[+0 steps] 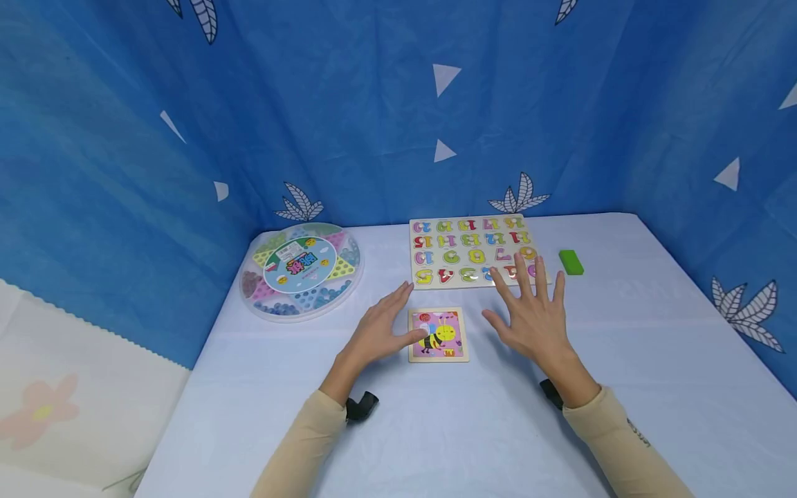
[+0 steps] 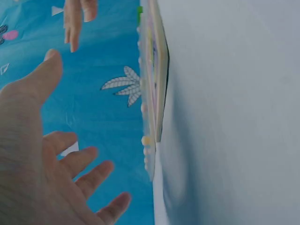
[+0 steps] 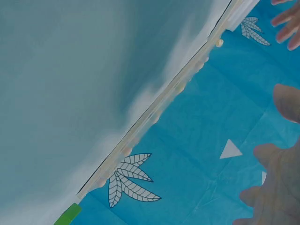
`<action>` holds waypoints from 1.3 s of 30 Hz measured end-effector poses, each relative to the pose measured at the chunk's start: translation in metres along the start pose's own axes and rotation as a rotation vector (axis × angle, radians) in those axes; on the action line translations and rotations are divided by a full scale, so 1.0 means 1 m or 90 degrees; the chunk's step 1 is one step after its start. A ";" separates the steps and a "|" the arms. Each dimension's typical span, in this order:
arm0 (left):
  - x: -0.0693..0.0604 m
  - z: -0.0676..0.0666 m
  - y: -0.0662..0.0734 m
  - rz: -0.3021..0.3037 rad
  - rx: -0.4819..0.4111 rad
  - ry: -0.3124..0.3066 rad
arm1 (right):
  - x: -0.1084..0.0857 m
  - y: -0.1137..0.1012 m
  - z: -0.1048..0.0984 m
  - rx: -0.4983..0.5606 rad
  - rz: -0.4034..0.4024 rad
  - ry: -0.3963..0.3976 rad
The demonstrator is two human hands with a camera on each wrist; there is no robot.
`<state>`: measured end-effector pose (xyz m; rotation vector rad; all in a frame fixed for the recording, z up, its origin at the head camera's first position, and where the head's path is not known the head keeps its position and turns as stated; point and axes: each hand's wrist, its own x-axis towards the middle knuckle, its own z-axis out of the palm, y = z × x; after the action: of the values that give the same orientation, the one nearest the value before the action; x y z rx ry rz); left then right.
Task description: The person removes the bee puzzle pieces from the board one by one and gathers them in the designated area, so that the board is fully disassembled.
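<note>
A small square bee puzzle [image 1: 450, 346] in a light wooden frame lies flat on the table in the head view. My left hand [image 1: 381, 330] hovers at its left side, fingers extended, the thumb over the puzzle's left part. To its right my right hand [image 1: 537, 321] is held above the table with fingers spread, holding nothing. Its fingertips overlap the lower right of a number puzzle board [image 1: 461, 242] in the head view. In the left wrist view the left hand [image 2: 56, 154] has its fingers apart and bears nothing. Part of the right hand [image 3: 276, 183] shows in the right wrist view.
At the back left stands a round clear-lidded game box [image 1: 300, 266] with beads and coloured star points. A green block [image 1: 571, 262] lies right of the number board. Blue patterned cloth [image 1: 373, 104] hangs behind the white-covered table [image 1: 448, 436].
</note>
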<state>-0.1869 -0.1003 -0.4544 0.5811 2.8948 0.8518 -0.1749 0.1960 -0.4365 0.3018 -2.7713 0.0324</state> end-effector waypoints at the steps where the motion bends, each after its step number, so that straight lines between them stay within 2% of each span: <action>1: 0.000 0.001 0.000 -0.003 -0.015 -0.003 | 0.000 0.000 0.000 0.001 -0.001 0.000; 5: 0.001 0.007 -0.005 -0.019 -0.063 -0.028 | 0.000 0.000 0.000 0.004 -0.004 0.000; 8: 0.002 0.009 -0.012 -0.018 -0.084 -0.063 | 0.000 -0.001 0.000 0.005 -0.003 -0.003; 14: 0.001 0.013 -0.021 0.011 -0.034 -0.117 | 0.000 -0.002 -0.001 0.003 0.001 -0.012; 21: 0.000 0.015 -0.025 0.001 0.004 -0.155 | 0.000 -0.003 0.000 0.005 0.001 -0.011; 31: -0.001 0.016 -0.022 0.015 0.032 -0.177 | -0.001 -0.004 0.000 0.016 -0.003 -0.033; 39: -0.002 0.016 -0.023 0.019 0.024 -0.181 | 0.003 -0.011 -0.001 0.026 -0.003 -0.092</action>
<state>-0.1902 -0.1104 -0.4804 0.6892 2.6562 0.6576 -0.1749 0.1852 -0.4347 0.3339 -2.9164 0.0690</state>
